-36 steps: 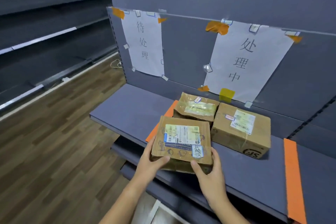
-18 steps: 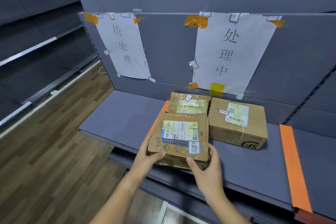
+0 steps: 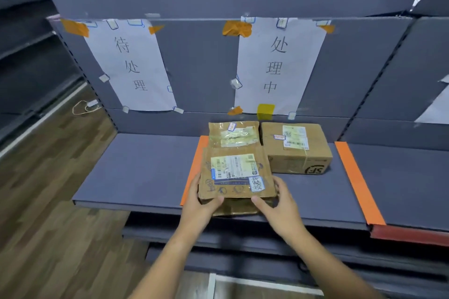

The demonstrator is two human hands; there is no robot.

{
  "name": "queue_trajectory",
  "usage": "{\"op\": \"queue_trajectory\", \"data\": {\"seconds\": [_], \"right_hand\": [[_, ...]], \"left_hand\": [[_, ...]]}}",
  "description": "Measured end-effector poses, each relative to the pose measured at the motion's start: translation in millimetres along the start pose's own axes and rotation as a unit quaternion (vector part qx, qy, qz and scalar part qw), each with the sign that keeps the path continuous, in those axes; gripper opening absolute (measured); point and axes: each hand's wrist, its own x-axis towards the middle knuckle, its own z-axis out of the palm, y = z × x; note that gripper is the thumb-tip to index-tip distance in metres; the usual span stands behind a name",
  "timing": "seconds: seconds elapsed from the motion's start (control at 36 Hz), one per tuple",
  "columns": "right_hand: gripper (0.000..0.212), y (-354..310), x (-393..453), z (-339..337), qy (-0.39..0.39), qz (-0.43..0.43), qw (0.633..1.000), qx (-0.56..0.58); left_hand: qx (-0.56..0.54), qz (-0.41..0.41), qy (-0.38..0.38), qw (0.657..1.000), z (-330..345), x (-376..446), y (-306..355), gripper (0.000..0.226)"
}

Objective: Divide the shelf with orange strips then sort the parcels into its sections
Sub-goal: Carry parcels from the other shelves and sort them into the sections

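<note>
Three parcels sit in the middle section of the grey shelf (image 3: pixel 145 167), the one bounded by the left orange strip (image 3: pixel 192 175) and the right orange strip (image 3: pixel 358 182). The flat front parcel (image 3: pixel 237 175) is at the shelf's front edge, close against the left strip, label side up, and both hands hold it. The left hand (image 3: pixel 199 204) grips its left front corner, thumb lying on the top face and the other fingers hidden beneath or beside the cardboard. The right hand (image 3: pixel 279 204) grips the right front corner the same way, thumb on top near the edge, fingers curled round the side. Whether the parcel's underside rests fully on the shelf cannot be told; its front edge overhangs the shelf lip slightly. Just behind it, touching or nearly so, lies a second flat parcel (image 3: pixel 233 133) against the back panel. To the right of that stands a taller brown box (image 3: pixel 295 147), near the back right of the section, apart from the right strip. On the back panel hang two white paper signs: one (image 3: pixel 131 65) above the left section, which holds no parcel, and another (image 3: pixel 277 65) above the middle section. Below the shelf runs a wood-pattern floor (image 3: pixel 48 201).
</note>
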Motion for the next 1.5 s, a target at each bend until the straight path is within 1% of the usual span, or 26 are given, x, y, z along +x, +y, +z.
{"op": "queue_trajectory", "data": {"seconds": [0.06,0.08,0.17,0.33,0.42,0.47,0.56,0.61,0.67,0.72,0.81,0.89,0.97,1.08,1.28,1.42,1.47,1.5], "right_hand": [[0.086,-2.4,-2.9,-1.6,0.001,0.003,1.0,-0.024],[0.085,-4.2,-4.7,-2.4,0.0,0.004,0.999,-0.036],[0.077,-10.1,-10.3,-4.2,0.001,0.002,0.997,-0.078],[0.068,-18.0,-20.4,-9.3,0.002,-0.006,0.986,-0.169],[0.064,-20.2,-28.4,-14.5,-0.007,-0.013,0.98,-0.2],[0.065,-21.2,-34.6,-20.1,-0.019,-0.022,0.975,-0.222],[0.069,-23.1,-44.6,-33.4,-0.038,-0.039,0.964,-0.259],[0.072,-23.9,-52.5,-46.2,-0.046,-0.051,0.958,-0.28],[0.073,-23.8,-61.0,-62.1,-0.05,-0.062,0.951,-0.3],[0.073,-23.1,-70.9,-80.6,-0.053,-0.068,0.944,-0.317],[0.072,-19.1,-86.6,-113.3,-0.051,-0.077,0.936,-0.341],[0.072,-11.1,-105.2,-150.4,-0.029,-0.07,0.935,-0.347],[0.072,1.5,-127.2,-189.7,-0.007,-0.052,0.934,-0.353],[0.071,26.6,-156.3,-245.5,0.039,-0.026,0.931,-0.363],[0.071,72.2,-224.9,-346.6,0.111,0.055,0.924,-0.361],[0.073,107.6,-276.2,-414.6,0.164,0.117,0.907,-0.37],[0.08,120.5,-297.9,-437.4,0.184,0.15,0.902,-0.362],[0.09,127.2,-307.9,-447.9,0.192,0.162,0.899,-0.358]], "left_hand": [[0.022,0.008,-0.006,1.0,-3.0,0.5,1.2,0.075],[0.034,0.013,-0.007,0.999,-4.0,0.3,3.0,0.073],[0.075,0.036,-0.016,0.996,-5.9,-3.3,12.2,0.066],[0.169,0.056,-0.021,0.984,-12.4,-12.5,22.9,0.054],[0.211,0.068,-0.027,0.975,-15.2,-19.9,26.5,0.053],[0.249,0.07,-0.028,0.965,-17.9,-25.3,28.8,0.051],[0.317,0.055,-0.048,0.945,-19.1,-36.2,34.1,0.038],[0.385,0.045,-0.042,0.921,-16.5,-45.5,39.9,0.045],[0.412,0.058,-0.029,0.909,-9.1,-54.7,46.4,0.054],[0.438,0.083,-0.029,0.895,2.9,-63.1,52.7,0.055],[0.496,0.122,-0.061,0.858,30.3,-68.5,56.6,0.058],[0.521,0.129,-0.112,0.836,66.1,-74.8,59.5,0.067],[0.521,0.161,-0.154,0.824,107.7,-82.7,64.4,0.068],[0.537,0.194,-0.217,0.792,168.1,-96.4,71.0,0.071],[0.518,0.277,-0.302,0.751,293.7,-140.8,83.1,0.068],[0.486,0.317,-0.363,0.729,385.9,-180.8,81.9,0.067],[0.478,0.33,-0.389,0.715,419.6,-198.8,81.4,0.067],[0.474,0.34,-0.401,0.707,435.6,-207.2,80.8,0.067]]}}
